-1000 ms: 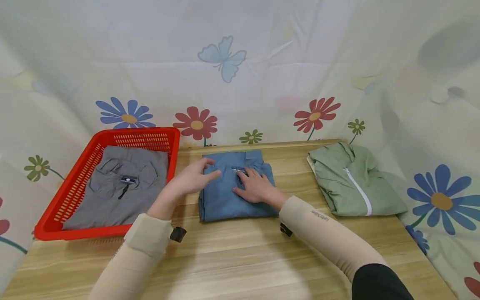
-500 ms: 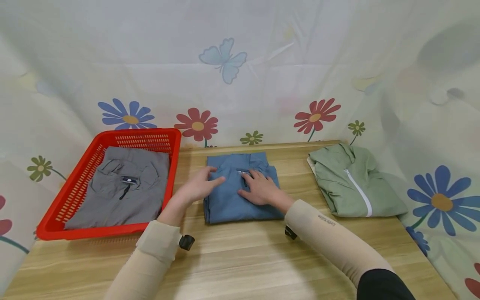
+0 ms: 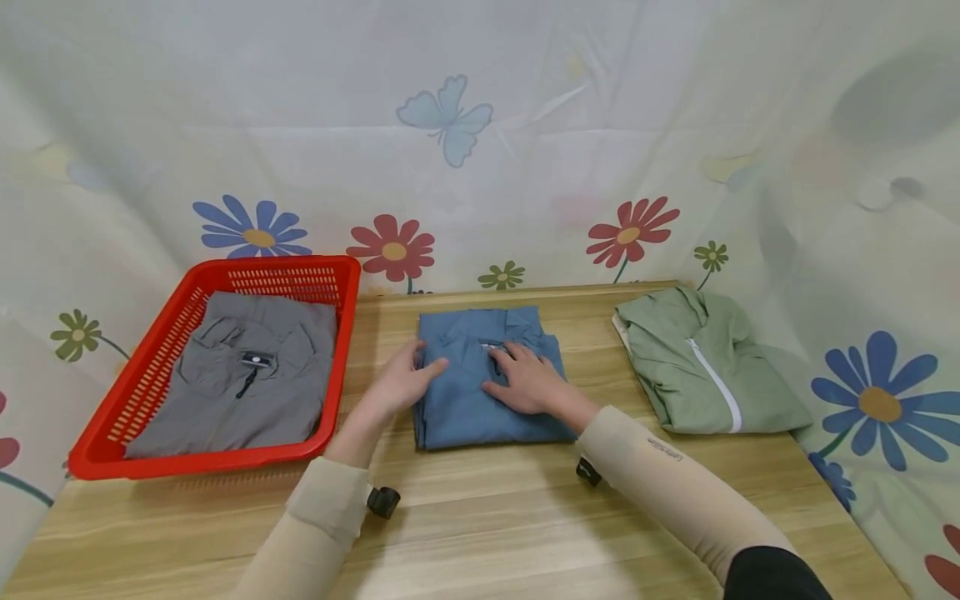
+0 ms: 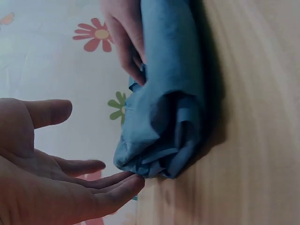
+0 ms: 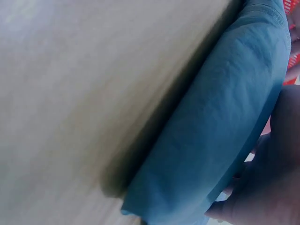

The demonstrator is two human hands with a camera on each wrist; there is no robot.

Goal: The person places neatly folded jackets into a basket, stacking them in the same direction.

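Observation:
A folded blue jacket (image 3: pixel 465 408) lies flat at the middle of the table, its collar toward the back and a short zip near the top. My right hand (image 3: pixel 528 383) rests on its upper face, fingers spread near the zip. At the jacket's left edge is my left hand (image 3: pixel 401 379), thumb apart from loosely bent fingers. In the left wrist view, the fingertips of this hand (image 4: pixel 70 187) meet the end of the layered jacket (image 4: pixel 171 61), with nothing pinched. The right wrist view shows the jacket's thick front fold (image 5: pixel 215 122) beside the right hand (image 5: pixel 267 187).
To the left, a red plastic basket (image 3: pixel 347 333) holds a folded grey jacket (image 3: pixel 232 408). A folded green jacket (image 3: pixel 697 375) with a white zip lies at the right on the wooden table (image 3: pixel 465 533). A flowered curtain (image 3: pixel 525 192) stands behind and at both sides.
The blue jacket has slid slightly to the right with my right hand resting on it. My left hand has followed rightward along its left edge.

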